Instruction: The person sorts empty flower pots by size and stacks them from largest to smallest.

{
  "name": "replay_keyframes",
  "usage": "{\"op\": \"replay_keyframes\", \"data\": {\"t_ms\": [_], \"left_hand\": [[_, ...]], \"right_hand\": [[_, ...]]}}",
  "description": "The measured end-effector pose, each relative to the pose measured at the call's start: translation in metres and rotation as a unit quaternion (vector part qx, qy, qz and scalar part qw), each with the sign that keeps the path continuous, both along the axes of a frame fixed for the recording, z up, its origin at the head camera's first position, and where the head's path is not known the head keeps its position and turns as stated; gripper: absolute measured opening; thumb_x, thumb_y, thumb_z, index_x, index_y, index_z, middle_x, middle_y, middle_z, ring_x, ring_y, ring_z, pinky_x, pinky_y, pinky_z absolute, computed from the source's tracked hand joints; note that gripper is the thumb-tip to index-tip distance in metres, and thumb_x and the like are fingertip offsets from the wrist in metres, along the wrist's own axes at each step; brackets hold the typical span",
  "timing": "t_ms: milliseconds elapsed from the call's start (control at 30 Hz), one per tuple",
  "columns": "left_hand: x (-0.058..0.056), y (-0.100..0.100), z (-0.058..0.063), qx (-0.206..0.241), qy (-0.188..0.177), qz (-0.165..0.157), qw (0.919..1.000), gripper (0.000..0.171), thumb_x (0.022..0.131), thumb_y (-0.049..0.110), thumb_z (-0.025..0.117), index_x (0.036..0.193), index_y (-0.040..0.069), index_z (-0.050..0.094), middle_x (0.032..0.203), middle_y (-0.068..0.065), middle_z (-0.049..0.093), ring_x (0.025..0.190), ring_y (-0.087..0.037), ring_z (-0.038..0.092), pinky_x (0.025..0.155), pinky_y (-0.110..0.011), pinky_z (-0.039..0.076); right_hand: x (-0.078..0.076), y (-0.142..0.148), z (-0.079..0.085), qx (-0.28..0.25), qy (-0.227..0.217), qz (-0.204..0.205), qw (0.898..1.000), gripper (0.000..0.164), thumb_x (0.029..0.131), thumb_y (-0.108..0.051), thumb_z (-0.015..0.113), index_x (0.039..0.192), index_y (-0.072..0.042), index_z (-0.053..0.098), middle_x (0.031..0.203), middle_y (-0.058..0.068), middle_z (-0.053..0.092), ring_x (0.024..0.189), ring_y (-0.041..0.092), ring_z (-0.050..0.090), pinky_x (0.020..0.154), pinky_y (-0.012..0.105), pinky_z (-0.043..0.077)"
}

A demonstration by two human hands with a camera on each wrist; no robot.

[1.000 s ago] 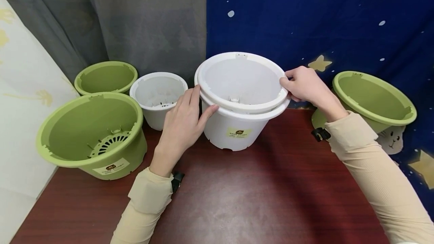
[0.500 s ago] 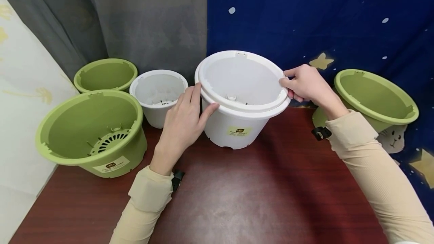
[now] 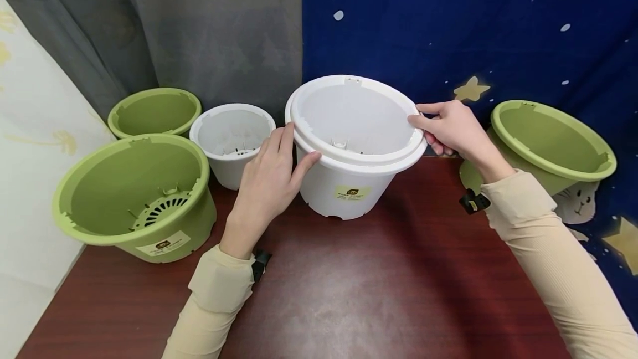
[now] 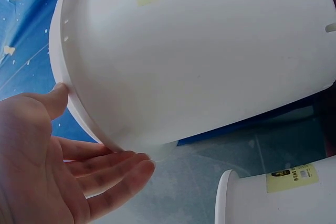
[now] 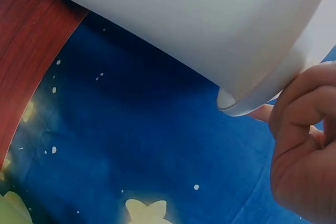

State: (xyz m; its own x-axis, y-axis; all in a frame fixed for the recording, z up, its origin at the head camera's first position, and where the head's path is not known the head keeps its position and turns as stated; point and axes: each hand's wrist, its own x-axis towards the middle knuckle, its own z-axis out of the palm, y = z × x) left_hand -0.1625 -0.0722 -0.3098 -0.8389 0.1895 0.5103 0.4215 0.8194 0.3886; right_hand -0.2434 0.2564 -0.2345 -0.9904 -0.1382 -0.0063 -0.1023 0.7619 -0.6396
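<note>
Two large white plastic flowerpots stand nested on the table. The inner flowerpot (image 3: 359, 112) sits inside the outer flowerpot (image 3: 319, 190), its rim just above the outer rim. My left hand (image 3: 264, 184) rests on the left side of the rims, thumb at the front and fingers fairly straight along the side; the left wrist view shows its thumb and fingertips spread apart on the outer flowerpot's rim. At the right side, my right hand (image 3: 453, 126) pinches the inner rim between thumb and forefinger. In the right wrist view its other fingers are curled beside the rim.
A small white pot (image 3: 229, 168) stands left of the nested pair. Further left are a large green pot (image 3: 196, 226) and a smaller green pot (image 3: 154, 112) behind it. Another green pot (image 3: 548, 137) stands at the right. Curtains (image 3: 379, 21) hang behind the dark red table (image 3: 339, 287).
The inner white flowerpot has sunk further into the outer one, narrowing the gap between their rims. My right hand has shifted slightly at the rim; the left hand stays in place.
</note>
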Motion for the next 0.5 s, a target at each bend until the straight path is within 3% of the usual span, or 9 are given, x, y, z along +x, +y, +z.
{"op": "replay_keyframes", "data": {"t_ms": [333, 500], "left_hand": [[0.0010, -0.0006, 0.0009, -0.001, -0.013, 0.000, 0.9999, 0.075, 0.103, 0.052, 0.051, 0.150, -0.005, 0.038, 0.139, -0.022, 0.050, 0.124, -0.036, 0.053, 0.087, -0.056, 0.054], [0.0007, -0.0006, 0.0005, -0.001, -0.009, -0.001, 1.0000, 0.075, 0.103, 0.052, 0.051, 0.150, -0.005, 0.038, 0.138, -0.022, 0.051, 0.122, -0.036, 0.054, 0.086, -0.056, 0.054]], "right_hand": [[0.0019, 0.0007, -0.0004, -0.039, -0.020, -0.004, 0.999, 0.049, 0.098, -0.035, 0.066, 0.138, -0.008, 0.060, 0.053, 0.003, 0.056, 0.036, 0.014, 0.047, 0.035, 0.029, 0.036], [0.0037, 0.0025, -0.0014, -0.054, 0.004, 0.001, 0.999, 0.044, 0.099, -0.030, 0.063, 0.137, -0.008, 0.060, 0.057, 0.006, 0.058, 0.039, 0.018, 0.050, 0.035, 0.030, 0.039]]}}
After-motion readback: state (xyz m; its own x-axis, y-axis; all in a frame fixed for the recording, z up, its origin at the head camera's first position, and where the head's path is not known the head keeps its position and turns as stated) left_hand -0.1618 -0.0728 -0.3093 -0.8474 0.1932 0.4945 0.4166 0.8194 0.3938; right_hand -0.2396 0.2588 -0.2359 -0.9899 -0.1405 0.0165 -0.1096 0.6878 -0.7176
